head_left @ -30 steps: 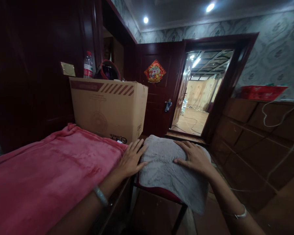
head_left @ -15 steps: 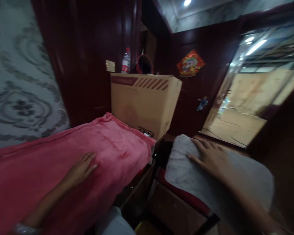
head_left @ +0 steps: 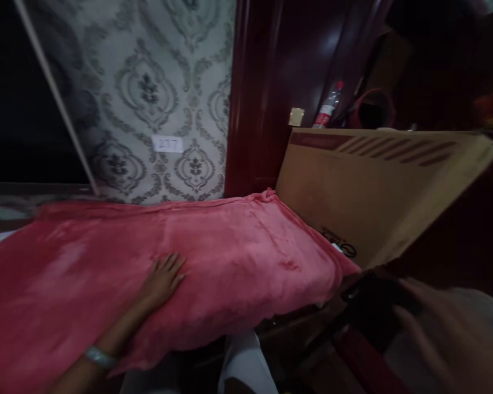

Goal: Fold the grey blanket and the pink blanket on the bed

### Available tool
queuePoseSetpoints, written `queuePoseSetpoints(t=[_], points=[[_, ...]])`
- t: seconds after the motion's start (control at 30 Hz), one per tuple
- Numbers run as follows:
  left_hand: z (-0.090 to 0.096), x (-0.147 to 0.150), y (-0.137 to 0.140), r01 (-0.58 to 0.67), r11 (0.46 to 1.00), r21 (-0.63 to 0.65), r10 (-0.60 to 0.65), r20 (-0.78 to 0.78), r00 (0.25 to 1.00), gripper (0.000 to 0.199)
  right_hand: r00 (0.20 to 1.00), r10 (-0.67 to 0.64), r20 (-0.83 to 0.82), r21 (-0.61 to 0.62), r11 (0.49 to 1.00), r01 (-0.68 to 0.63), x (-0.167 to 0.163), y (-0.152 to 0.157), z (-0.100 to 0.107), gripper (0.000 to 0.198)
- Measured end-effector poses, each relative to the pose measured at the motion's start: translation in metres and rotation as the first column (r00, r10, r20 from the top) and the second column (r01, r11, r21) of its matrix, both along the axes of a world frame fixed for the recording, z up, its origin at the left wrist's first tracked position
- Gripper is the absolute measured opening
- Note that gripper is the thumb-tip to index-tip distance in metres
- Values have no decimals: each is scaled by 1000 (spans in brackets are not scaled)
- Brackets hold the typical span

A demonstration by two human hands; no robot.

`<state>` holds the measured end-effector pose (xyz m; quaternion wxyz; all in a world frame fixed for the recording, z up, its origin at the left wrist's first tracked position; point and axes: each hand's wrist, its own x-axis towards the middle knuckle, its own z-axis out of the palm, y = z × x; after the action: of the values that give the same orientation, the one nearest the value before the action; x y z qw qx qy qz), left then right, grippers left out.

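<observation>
A pink plush blanket (head_left: 230,257) covers the surface in front of me, slightly creased. My left hand (head_left: 164,279) lies flat on it, fingers a little apart and holding nothing. At the lower right, my right hand (head_left: 447,334) is blurred by motion. Its thumb and fingers look apart, with nothing visible in them. It is over or beside the chair (head_left: 365,355), whose red seat edge shows, near a pale grey fluffy cover (head_left: 482,303). Whether the right hand touches the cover I cannot tell.
Beyond the blanket's right end stands a large cardboard box (head_left: 353,186). A red-capped plastic bottle (head_left: 328,106) is behind its top edge. Patterned wallpaper (head_left: 148,93) carries a paper label (head_left: 168,144) reading 277. A dark screen-like panel (head_left: 28,98) is at the left.
The view has swung left, showing more blanket and wall; the doorway has left the picture. My left hand still rests on the blanket. My right hand now sits farther right and lower in view.
</observation>
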<state>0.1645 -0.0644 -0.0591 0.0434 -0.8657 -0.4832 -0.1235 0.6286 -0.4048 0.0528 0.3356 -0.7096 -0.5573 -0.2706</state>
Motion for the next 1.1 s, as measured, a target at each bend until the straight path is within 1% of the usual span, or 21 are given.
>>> queuePoseSetpoints(t=[0.07, 0.13, 0.2, 0.23, 0.27, 0.33, 0.43, 0.53, 0.6, 0.67, 0.73, 0.8, 0.87, 0.97, 1.03, 1.1], points=[[-2, -2, -4, -4, 1000, -29, 4, 7, 1000, 57, 986, 160, -44, -26, 987, -162, -38, 49, -29, 43], [-1, -3, -8, -12, 998, -58, 13, 22, 1000, 57, 944, 301, -133, -75, 947, -312, -76, 100, -66, 43], [1, -4, -13, -17, 997, -79, 21, 43, 999, 56, 882, 426, -199, -140, 879, -456, -111, 149, -99, 45], [1, -4, -15, -18, 996, -86, 22, 54, 998, 56, 856, 465, -227, -179, 844, -506, -127, 171, -112, 46], [1, -5, -17, -21, 996, -87, 27, 66, 997, 56, 834, 497, -239, -217, 810, -545, -142, 191, -120, 48], [1, -6, -20, -31, 997, -73, 37, 85, 996, 55, 817, 522, -243, -293, 764, -575, -167, 226, -127, 51], [-2, -7, -22, -48, 998, -41, 52, 100, 994, 54, 853, 478, -209, -426, 741, -519, -193, 260, -121, 54], [-4, -7, -23, -37, 999, -34, 39, 88, 995, 54, 903, 398, -160, -575, 707, -413, -203, 274, -117, 56], [-3, -6, -26, -26, 998, -51, 30, 75, 997, 55, 922, 366, -126, -637, 683, -358, -205, 275, -120, 56], [0, -6, -30, -18, 997, -81, 24, 77, 997, 55, 931, 353, -92, -663, 676, -322, -204, 274, -127, 56], [4, -9, -34, -15, 993, -115, 26, 87, 996, 55, 935, 349, -59, -669, 681, -296, -202, 275, -134, 57], [9, -18, -37, -47, 988, -148, 61, 89, 994, 56, 935, 353, -31, -668, 689, -282, -200, 277, -141, 58], [12, -36, -39, -129, 975, -182, 145, 79, 986, 58, 932, 362, -12, -673, 686, -276, -198, 280, -147, 59], [17, -80, -39, -305, 932, -197, 320, 50, 946, 59, 923, 384, 3, -682, 676, -279, -193, 285, -158, 61], [20, -114, -43, -424, 887, -183, 434, 15, 901, 60, 920, 391, 4, -677, 679, -285, -190, 288, -164, 62], [22, -146, -51, -532, 828, -175, 535, -37, 844, 61, 923, 384, -5, -664, 689, -290, -189, 288, -166, 62]])
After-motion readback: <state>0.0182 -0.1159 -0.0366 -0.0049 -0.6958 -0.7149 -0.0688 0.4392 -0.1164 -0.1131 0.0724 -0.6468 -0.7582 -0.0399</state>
